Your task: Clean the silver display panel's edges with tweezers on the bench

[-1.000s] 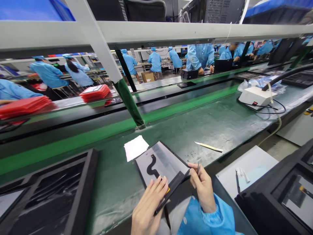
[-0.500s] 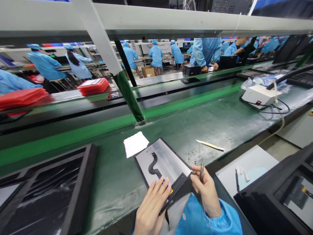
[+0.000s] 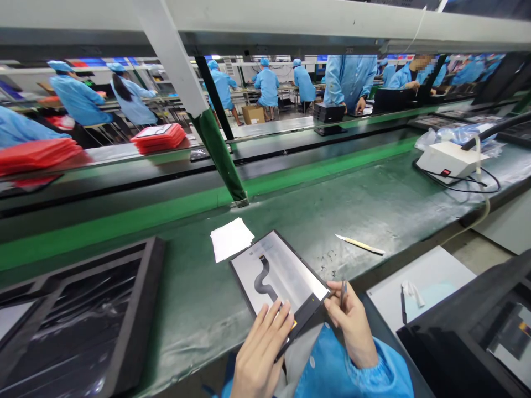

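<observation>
A flat display panel (image 3: 282, 273) with a dark frame and a curved black ribbon cable lies at the near edge of the green bench. My left hand (image 3: 261, 351) rests on its near edge, fingers stretched flat and pressing down. At the panel's right corner, my right hand (image 3: 350, 320) is closed round thin metal tweezers (image 3: 343, 288) that point up. A white paper sheet (image 3: 230, 239) lies just beyond the panel.
A cream stick tool (image 3: 360, 244) lies to the right on the bench. Black foam trays sit at the left (image 3: 78, 315) and at the right (image 3: 477, 326). A white box with cables (image 3: 448, 159) stands far right. Red stacks (image 3: 160, 138) and people in blue coats are beyond the conveyor.
The view has tilted down slightly. My hands and the panel have kept their positions relative to each other; the right hand stays at the panel's corner with the tweezers.
</observation>
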`<state>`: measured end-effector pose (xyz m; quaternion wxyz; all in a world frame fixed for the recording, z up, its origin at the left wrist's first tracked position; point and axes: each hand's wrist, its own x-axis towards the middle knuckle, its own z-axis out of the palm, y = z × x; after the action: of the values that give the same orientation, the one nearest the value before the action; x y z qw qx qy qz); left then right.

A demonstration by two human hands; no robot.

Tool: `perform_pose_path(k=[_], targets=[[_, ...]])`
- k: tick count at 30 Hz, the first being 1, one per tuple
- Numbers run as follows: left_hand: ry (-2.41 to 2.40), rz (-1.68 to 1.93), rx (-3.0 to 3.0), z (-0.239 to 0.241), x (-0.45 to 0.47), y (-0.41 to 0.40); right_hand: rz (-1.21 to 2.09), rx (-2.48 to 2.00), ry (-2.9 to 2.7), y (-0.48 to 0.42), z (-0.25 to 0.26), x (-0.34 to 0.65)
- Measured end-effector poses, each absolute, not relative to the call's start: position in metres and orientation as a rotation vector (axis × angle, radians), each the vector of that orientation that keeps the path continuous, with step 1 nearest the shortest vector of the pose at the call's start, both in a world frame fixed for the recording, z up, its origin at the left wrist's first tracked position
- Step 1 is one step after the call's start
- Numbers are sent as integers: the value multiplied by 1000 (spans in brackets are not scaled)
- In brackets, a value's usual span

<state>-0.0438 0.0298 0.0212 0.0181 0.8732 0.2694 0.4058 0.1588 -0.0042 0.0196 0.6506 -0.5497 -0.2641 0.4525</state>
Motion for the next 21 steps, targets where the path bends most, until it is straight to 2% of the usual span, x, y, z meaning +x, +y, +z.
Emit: perform_pose_path(k=[10,17,21], targets=[[778,1150,2769,34,-48,32,1054,-1330,-454,1,42,162],[912,1173,2643,40,-44,28,1329,-1389,-471,23,60,169],[967,1156,2565,43,-48,28,1354,-1336,-486,29,66,166]])
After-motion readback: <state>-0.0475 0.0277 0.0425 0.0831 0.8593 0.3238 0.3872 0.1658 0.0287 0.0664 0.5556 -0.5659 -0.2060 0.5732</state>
